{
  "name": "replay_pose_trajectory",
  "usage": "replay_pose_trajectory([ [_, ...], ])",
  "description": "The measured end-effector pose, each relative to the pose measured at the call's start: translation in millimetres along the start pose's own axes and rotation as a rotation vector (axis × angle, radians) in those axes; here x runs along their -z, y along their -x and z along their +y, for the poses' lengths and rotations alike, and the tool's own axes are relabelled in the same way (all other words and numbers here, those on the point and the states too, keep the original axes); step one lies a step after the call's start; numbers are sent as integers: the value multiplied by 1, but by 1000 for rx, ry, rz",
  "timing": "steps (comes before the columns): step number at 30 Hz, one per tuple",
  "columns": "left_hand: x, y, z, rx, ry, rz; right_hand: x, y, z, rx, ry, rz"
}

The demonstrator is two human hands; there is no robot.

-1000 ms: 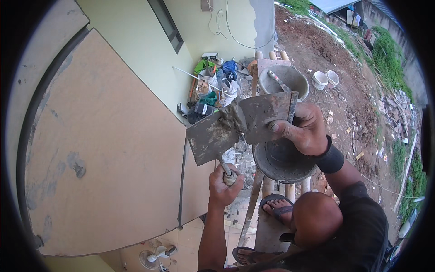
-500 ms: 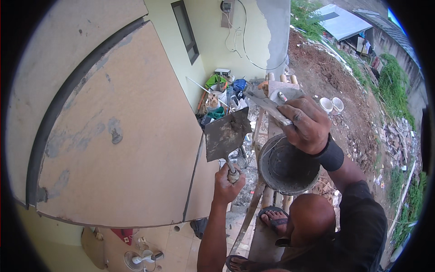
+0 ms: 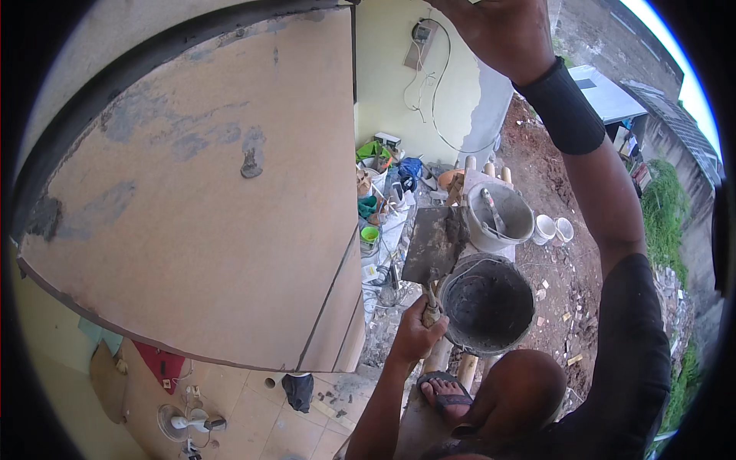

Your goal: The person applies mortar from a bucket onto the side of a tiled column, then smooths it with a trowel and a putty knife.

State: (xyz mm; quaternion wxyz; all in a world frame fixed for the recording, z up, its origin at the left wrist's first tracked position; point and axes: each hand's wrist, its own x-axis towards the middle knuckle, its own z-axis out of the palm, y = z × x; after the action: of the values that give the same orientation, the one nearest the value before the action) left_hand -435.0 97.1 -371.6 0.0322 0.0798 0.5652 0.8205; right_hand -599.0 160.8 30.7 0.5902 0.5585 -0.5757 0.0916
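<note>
My left hand is closed on the handle of a square metal trowel, whose mortar-smeared blade is held beside a dark mortar bucket. My right hand is raised at the top edge, near the dark upper border of a beige board; its fingertips and anything in them are out of sight. Behind the mortar bucket sits a pale bucket with a smeared tool standing inside.
My sandalled foot is on a narrow plank scaffold with round poles. Piled bags and containers lie by the wall. Two white pails stand on rubbly dirt. A fan is on the tiled floor below.
My right hand has lifted from above the buckets to the top edge, carrying the flat tool out of sight. My left hand and trowel have moved lower and right. The view has shifted.
</note>
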Motion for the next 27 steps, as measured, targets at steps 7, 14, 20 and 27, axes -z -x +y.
replay_pose_trajectory([
  [7,3,-1,-19,-16,-95,8,-17,-13,19,15,-1,-56],
  [14,0,-4,-37,-41,-177,18,-32,-26,31,82,-53,-77],
  [20,0,-5,-53,0,-251,9,-49,-30,29,72,-25,3],
  [27,-3,-6,-46,7,-189,2,-77,6,0,75,73,343],
])
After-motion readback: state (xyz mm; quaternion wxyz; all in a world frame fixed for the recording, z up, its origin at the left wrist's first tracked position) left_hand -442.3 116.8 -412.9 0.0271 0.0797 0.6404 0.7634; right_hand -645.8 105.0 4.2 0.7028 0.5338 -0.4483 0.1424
